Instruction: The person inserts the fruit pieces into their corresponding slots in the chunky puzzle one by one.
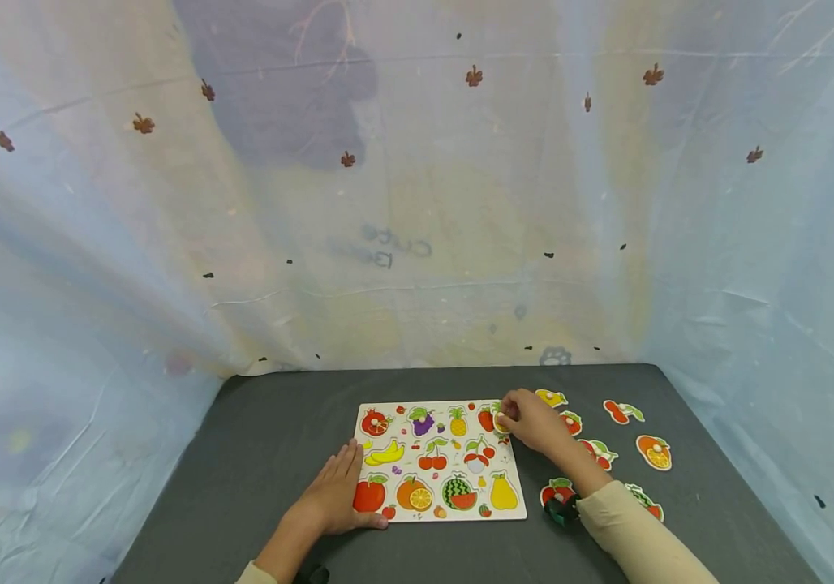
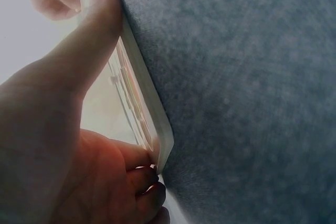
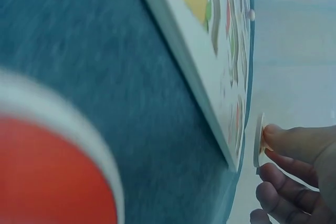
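A white fruit puzzle board (image 1: 461,517) lies on the dark table. My left hand (image 1: 333,491) rests at its lower left corner, fingers straight along the left side and thumb along the near edge; the left wrist view shows the thumb (image 2: 89,40) against the board's rim. Over the upper right corner, my right hand (image 1: 537,422) pinches a small white-edged puzzle piece (image 3: 259,141) between thumb and fingers. Fingers cover part of its picture; green and yellow show. In the right wrist view this piece stands tilted, apart from the board (image 3: 202,72).
Loose pieces lie right of the board: a cherry piece (image 1: 624,412), an orange piece (image 1: 655,452), a watermelon piece (image 1: 654,511), a yellow piece (image 1: 551,397) and several red ones, some under the right forearm. A pale patterned curtain (image 1: 417,203) hangs behind the table.
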{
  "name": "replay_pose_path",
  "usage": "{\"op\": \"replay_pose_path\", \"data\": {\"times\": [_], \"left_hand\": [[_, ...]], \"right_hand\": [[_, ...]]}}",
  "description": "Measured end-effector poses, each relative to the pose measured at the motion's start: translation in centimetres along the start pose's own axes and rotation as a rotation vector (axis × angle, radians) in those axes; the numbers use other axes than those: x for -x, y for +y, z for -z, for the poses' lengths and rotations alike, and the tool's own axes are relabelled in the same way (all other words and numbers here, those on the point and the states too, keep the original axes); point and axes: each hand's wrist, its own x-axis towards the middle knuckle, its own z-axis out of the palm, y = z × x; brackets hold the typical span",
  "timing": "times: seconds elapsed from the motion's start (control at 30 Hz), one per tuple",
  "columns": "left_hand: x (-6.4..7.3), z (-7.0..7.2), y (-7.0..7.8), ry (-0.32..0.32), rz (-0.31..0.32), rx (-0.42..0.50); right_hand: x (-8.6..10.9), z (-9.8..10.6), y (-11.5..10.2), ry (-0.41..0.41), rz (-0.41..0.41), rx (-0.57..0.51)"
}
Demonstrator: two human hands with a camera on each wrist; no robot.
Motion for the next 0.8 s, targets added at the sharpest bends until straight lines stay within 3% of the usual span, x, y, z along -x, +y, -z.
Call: {"op": "replay_pose_path", "data": {"times": [0.8], "left_hand": [[0.0,0.0,0.0,-0.005,-0.002,0.014]], "right_hand": [[-1.3,-2.6,-3.3,-0.006,0.012,-0.001]]}}
